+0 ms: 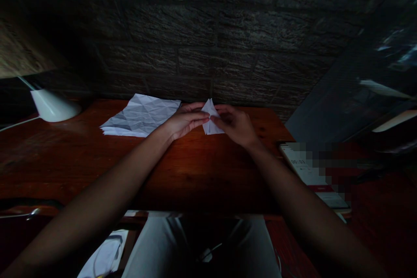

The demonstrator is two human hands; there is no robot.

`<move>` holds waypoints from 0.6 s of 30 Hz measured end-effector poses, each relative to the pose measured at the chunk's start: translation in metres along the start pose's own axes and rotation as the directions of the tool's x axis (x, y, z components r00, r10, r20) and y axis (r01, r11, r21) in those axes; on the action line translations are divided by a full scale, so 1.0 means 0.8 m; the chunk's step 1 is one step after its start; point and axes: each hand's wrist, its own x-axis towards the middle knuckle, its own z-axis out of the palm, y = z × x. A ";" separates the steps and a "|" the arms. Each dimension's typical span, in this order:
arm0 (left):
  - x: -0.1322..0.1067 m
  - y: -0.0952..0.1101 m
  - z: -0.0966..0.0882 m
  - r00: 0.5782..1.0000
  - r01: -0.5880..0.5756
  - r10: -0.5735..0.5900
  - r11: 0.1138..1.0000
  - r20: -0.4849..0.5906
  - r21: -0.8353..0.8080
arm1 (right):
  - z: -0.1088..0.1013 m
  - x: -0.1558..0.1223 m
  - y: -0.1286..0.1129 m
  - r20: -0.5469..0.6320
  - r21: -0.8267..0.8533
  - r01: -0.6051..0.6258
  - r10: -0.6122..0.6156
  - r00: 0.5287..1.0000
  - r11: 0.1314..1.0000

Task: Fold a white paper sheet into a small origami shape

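Note:
Between my two hands is a small piece of folded white paper, pointed at the top and wider at the bottom. It is held just above the brown wooden table. My left hand pinches its left side, thumb in front and fingers behind. On the other side my right hand grips the right edge, with the thumb near the paper's middle. Both thumbs nearly meet there. Left of my left hand lies a stack of creased white sheets.
A lamp with a white base stands at the table's left end. Behind the table rises a dark brick wall. At the right lies a phone or tablet with a lit screen, partly pixelated. A grey panel leans behind it.

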 end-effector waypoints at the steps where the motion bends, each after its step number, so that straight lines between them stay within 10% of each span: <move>1: 0.000 0.000 0.000 1.000 0.003 -0.003 1.000 0.002 0.003 | 0.000 0.000 0.000 -0.005 -0.004 -0.003 0.003 1.000 1.000; 18: -0.004 -0.008 0.006 0.991 0.015 0.021 0.964 -0.131 0.264 | -0.002 0.005 0.004 -0.006 0.014 -0.068 0.068 0.998 0.998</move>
